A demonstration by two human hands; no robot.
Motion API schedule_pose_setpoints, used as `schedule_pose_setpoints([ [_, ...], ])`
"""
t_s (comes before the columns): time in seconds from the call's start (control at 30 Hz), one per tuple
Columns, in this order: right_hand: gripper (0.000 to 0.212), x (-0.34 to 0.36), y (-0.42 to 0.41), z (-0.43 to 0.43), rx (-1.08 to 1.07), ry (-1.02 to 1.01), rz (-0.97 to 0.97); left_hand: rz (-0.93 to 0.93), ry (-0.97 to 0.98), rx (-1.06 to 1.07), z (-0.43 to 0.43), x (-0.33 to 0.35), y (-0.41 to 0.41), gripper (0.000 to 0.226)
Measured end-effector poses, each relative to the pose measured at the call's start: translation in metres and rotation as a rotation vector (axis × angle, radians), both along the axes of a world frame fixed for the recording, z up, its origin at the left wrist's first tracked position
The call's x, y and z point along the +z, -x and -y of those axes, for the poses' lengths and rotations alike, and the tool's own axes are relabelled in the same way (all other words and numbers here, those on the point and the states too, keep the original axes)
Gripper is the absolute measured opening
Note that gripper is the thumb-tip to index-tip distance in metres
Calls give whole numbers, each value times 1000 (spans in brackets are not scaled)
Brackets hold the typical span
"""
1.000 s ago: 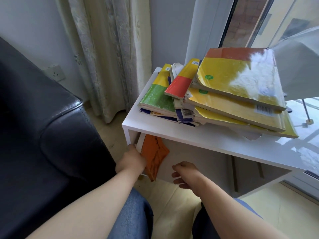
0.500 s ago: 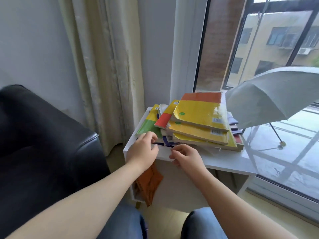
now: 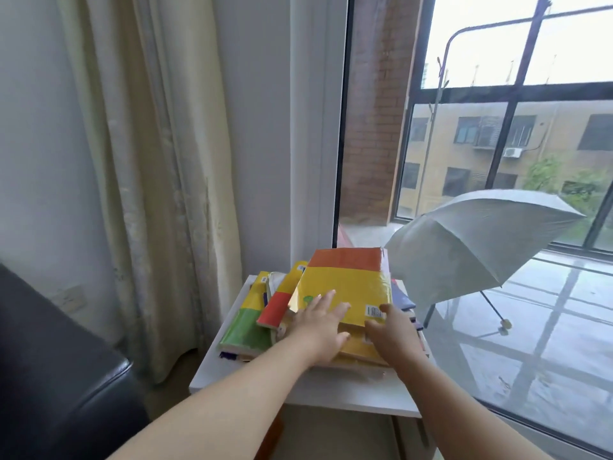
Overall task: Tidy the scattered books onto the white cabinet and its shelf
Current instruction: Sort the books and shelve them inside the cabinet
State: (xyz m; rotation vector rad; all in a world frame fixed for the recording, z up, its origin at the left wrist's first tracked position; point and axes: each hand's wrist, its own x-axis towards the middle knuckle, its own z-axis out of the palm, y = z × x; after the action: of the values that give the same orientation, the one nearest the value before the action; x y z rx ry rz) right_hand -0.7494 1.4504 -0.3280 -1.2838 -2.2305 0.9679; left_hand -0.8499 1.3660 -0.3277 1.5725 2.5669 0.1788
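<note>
A loose pile of books lies on top of the white cabinet (image 3: 348, 398). The top book (image 3: 351, 280) is yellow with an orange band at its far end. A green and yellow book (image 3: 247, 327) and a red and yellow book (image 3: 277, 308) lie to its left. My left hand (image 3: 320, 325) rests flat on the near part of the top book, fingers spread. My right hand (image 3: 389, 328) touches the book's near right corner beside the barcode, fingers loosely bent. An orange book in the shelf below shows only as a sliver (image 3: 272, 439) under my left forearm.
A black leather sofa arm (image 3: 66, 376) stands close on the left. Cream curtains (image 3: 149, 161) hang behind the cabinet. To the right is a large glass window with an open grey umbrella (image 3: 471, 247) outside it.
The view has tilted up. Both hands rose from the shelf opening, past the cabinet's front edge, onto the top yellow book. The orange book stayed in the shelf.
</note>
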Motion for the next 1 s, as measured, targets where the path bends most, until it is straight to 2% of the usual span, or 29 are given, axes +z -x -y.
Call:
schedule_pose_setpoints([
  [0.07,46,0,3,-7,-42,104,-78,-39,63,19,-6,-8,-2,52],
  [0.13,48,2,4,-15,-100,310,-253,-82,46,40,-8,-13,-3,52],
  [0.2,40,5,2,-23,-167,473,-428,-92,10,49,-14,-13,-2,56],
  [0.3,21,10,-3,-26,-175,520,-577,-122,29,60,-18,-8,0,62],
  [0.37,23,15,-4,-22,-110,546,-664,-154,-13,96,-19,-4,4,53],
  [0.43,31,13,-4,-23,-61,551,-687,-146,-176,133,-18,2,9,38],
  [0.53,35,9,-4,-26,-93,503,-563,-50,-452,194,-9,12,15,32],
  [0.63,35,4,1,-28,-160,535,-442,12,-572,139,6,15,19,27],
  [0.67,35,4,2,-29,-159,540,-432,63,-549,102,10,13,17,24],
  [0.73,34,7,6,-29,-185,593,-484,100,-364,23,16,3,12,23],
  [0.8,20,14,3,-26,-250,723,-589,30,-148,-22,18,-5,7,27],
  [0.83,11,17,1,-25,-272,821,-658,4,-113,-15,19,-5,6,30],
  [0.9,11,21,-5,-27,-266,997,-777,68,-117,-2,18,1,7,45],
  [1.0,16,26,-2,-25,-143,1078,-878,124,-56,-7,14,9,6,81],
])
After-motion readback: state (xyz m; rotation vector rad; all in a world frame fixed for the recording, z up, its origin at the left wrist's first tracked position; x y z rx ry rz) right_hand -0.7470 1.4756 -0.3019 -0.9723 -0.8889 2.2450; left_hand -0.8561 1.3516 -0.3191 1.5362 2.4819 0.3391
